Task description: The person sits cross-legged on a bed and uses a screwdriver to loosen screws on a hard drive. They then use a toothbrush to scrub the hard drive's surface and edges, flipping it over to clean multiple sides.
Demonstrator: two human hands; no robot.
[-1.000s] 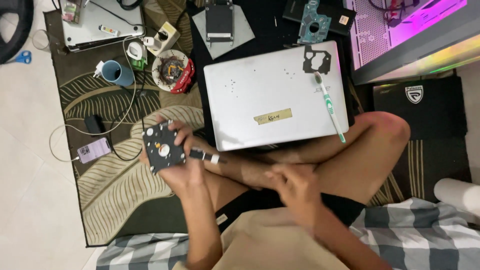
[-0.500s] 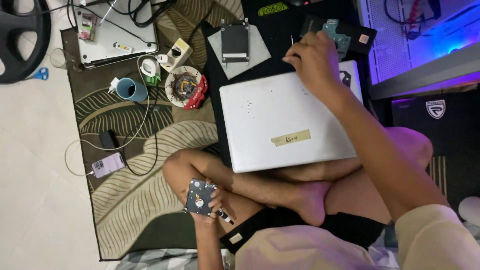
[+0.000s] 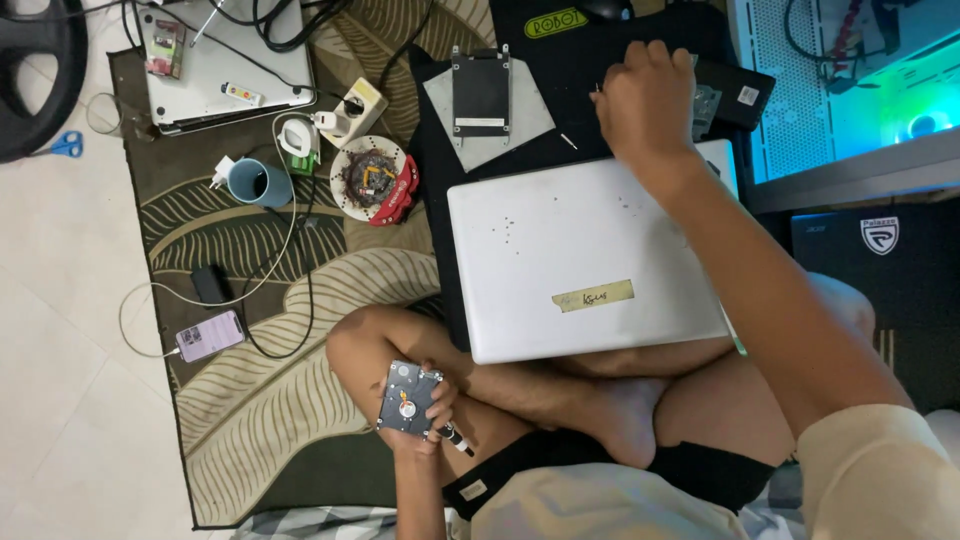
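Head view: left hand (image 3: 418,412) grips hard drive (image 3: 407,398); right hand (image 3: 645,105) curled, its fingertips seemingly hidden.

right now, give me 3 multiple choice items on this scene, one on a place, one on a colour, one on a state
1. Where is the left hand?
A. by the knee, holding a hard drive
B. on the phone
C. in the mug

2. What colour is the mug on the rug?
A. red
B. blue
C. yellow

3. How is the silver laptop on the lap?
A. open, screen lit
B. folded in half
C. shut, flat face up with a tape strip

Answers: 1 A, fingers wrap the drive beside the knee. 2 B, its wall is blue. 3 C, no screen or keys show; the right hand reaches past it.
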